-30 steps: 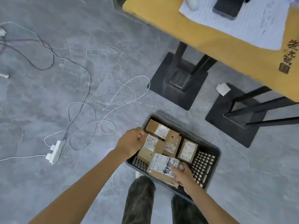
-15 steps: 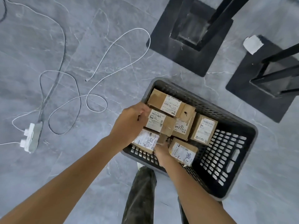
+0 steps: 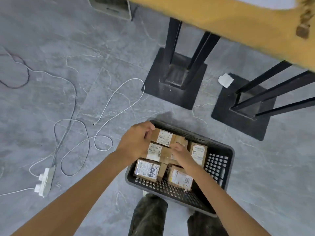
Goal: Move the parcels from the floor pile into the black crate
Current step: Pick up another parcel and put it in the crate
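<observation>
1. Left hand (image 3: 136,142) is curling its fingers round the left end of the far parcel (image 3: 164,137). The right hand (image 3: 180,155) is touching the right end of the middle parcel (image 3: 156,151), but I cannot tell if it is gripping it or just lying on it.
2. Far to the left, a white power strip (image 3: 44,182) is lying on the grey stone floor (image 3: 51,48). A white cable (image 3: 119,99) is looping over the floor beside it.
3. In the middle, the black crate (image 3: 201,136) is sitting on the floor, just in front of the person's dark trousers (image 3: 150,217).
4. Brown parcels with white labels are lying packed together in the left part of the crate. The near right parcel (image 3: 179,178) is showing "786" in pen.
5. Behind the crate, two black table feet (image 3: 175,82) are standing on flat square plates.
6. A white scrap of paper (image 3: 225,80) is lying at the edge of the right plate.
7. A yellow table top (image 3: 238,19) is running across the upper right.
</observation>
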Demonstrator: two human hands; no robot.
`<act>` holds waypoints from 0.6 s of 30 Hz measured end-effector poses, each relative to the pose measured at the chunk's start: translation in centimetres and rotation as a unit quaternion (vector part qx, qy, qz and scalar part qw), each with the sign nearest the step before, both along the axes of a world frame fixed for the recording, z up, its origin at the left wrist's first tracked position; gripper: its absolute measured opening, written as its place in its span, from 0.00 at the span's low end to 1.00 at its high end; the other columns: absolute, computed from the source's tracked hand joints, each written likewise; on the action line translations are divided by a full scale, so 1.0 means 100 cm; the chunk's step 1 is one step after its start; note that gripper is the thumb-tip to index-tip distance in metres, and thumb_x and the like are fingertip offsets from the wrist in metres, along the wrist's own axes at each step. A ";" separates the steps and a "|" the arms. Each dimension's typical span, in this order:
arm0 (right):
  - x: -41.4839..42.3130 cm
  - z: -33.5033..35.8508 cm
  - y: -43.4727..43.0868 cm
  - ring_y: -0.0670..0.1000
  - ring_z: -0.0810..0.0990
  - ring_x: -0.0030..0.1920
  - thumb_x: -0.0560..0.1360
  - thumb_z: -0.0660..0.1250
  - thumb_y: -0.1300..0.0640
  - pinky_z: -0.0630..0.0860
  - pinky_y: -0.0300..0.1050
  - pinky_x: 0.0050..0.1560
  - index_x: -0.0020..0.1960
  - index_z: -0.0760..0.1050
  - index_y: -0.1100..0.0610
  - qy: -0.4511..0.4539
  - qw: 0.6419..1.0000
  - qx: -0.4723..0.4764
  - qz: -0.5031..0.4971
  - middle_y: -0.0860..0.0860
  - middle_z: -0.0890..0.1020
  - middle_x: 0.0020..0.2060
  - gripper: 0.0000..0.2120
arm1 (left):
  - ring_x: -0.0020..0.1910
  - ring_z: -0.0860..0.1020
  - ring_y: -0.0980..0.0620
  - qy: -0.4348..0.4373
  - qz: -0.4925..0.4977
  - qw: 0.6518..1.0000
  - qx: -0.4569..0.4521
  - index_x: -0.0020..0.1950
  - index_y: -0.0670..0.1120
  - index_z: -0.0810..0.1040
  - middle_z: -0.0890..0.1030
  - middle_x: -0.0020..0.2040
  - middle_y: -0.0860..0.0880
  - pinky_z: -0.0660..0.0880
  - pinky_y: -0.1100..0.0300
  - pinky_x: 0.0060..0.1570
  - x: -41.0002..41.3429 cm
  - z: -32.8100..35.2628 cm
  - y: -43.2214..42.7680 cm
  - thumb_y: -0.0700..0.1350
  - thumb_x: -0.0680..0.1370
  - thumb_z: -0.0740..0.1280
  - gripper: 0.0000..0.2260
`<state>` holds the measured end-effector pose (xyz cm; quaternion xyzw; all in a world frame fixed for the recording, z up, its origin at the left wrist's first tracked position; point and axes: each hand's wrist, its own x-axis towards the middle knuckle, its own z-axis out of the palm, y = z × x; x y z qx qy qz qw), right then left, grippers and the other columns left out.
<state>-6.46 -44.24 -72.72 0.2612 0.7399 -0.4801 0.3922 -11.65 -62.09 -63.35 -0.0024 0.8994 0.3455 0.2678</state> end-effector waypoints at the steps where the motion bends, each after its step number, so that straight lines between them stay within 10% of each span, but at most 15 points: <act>1: -0.015 0.038 0.008 0.48 0.76 0.55 0.81 0.56 0.57 0.72 0.39 0.50 0.66 0.71 0.55 0.029 1.000 -0.001 0.002 0.51 0.76 0.62 0.15 | 0.52 0.78 0.51 0.019 -0.016 1.000 0.001 0.56 0.50 0.76 0.81 0.51 0.50 0.75 0.51 0.54 -0.008 0.029 0.010 0.41 0.79 0.58 0.10; 7: -0.086 0.285 0.045 0.45 0.79 0.29 0.82 0.47 0.68 0.73 0.38 0.36 0.50 0.73 0.60 0.257 0.946 -0.152 -0.128 0.53 0.80 0.31 0.16 | 0.47 0.76 0.49 0.192 -0.080 0.978 0.028 0.58 0.49 0.74 0.79 0.49 0.49 0.75 0.48 0.48 -0.058 0.237 0.083 0.41 0.79 0.58 0.10; 13: -0.083 0.498 0.107 0.59 0.80 0.45 0.77 0.55 0.70 0.75 0.52 0.52 0.52 0.77 0.60 0.435 0.892 0.001 -0.123 0.58 0.82 0.43 0.14 | 0.53 0.76 0.54 0.336 -0.120 0.931 0.075 0.58 0.53 0.73 0.79 0.52 0.53 0.76 0.52 0.51 -0.072 0.431 0.162 0.45 0.79 0.57 0.09; 18: -0.020 0.620 0.187 0.49 0.83 0.43 0.79 0.57 0.65 0.73 0.35 0.44 0.48 0.78 0.50 0.513 0.835 0.100 -0.171 0.49 0.84 0.40 0.14 | 0.51 0.76 0.57 0.418 -0.168 0.884 0.127 0.58 0.54 0.73 0.79 0.52 0.56 0.74 0.59 0.47 -0.041 0.540 0.207 0.47 0.80 0.57 0.09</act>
